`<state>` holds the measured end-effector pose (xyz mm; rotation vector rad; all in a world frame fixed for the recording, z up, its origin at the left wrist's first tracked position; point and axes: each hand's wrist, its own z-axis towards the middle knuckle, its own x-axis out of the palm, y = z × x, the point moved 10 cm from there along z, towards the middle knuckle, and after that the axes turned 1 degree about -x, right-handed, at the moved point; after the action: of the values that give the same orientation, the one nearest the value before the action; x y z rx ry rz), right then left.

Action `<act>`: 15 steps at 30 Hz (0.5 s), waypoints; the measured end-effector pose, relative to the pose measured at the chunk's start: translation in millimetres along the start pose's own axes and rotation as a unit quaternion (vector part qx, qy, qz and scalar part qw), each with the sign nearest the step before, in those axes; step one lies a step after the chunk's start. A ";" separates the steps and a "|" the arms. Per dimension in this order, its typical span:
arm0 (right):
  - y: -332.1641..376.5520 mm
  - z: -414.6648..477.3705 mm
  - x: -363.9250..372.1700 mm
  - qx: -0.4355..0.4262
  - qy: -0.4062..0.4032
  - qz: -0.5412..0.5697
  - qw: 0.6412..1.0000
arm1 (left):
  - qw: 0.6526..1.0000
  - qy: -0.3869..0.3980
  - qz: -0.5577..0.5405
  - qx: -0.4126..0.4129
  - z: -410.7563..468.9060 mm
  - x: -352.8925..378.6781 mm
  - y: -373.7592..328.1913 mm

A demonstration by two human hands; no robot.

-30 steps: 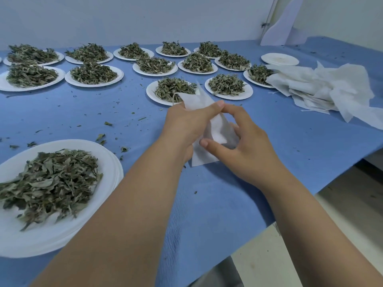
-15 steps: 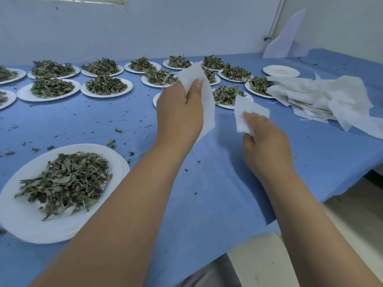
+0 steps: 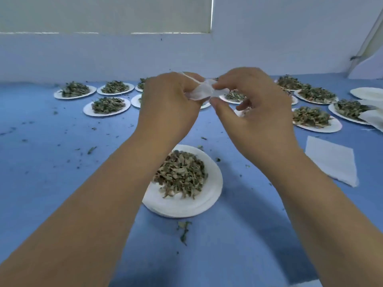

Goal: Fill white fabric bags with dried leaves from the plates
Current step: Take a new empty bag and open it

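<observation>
hands (image 3: 167, 104), white bag (image 3: 202, 92) pinched between them

Looks like a small workroom for packing dried herbs by hand. Shown by one long table (image 3: 51, 183) under a blue cloth, crowded along its far edge with rows of white plates (image 3: 89, 110), each heaped with dried leaves (image 3: 108, 104). Near the front edge, a stack of plates (image 3: 176, 208) under another heap; toward the right edge, a flat white bag (image 3: 331, 160). Leaf crumbs (image 3: 91, 150) all over the cloth. Behind, only a bare pale wall (image 3: 83, 56).
</observation>
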<state>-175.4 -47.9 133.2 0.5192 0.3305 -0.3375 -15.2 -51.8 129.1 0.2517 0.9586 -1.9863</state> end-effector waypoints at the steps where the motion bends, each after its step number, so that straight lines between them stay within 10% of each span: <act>1: 11.8 6.6 15.0 -0.024 0.009 -0.007 1.000 | 1.000 -0.003 -0.009 -0.014 -1.7 -14.3 9.6; 6: 42.5 27.3 72.2 -0.042 0.034 0.013 0.998 | 0.996 -0.059 -0.009 -0.063 -16.4 -73.2 56.8; 15: 42.3 49.8 149.1 -0.003 0.216 -0.021 0.976 | 0.932 0.063 0.007 -0.357 -71.0 -71.9 194.2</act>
<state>-14.6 -73.9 134.0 0.5795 0.7656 -0.2625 167.5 -15.0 14.4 -0.0266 1.6808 -1.4944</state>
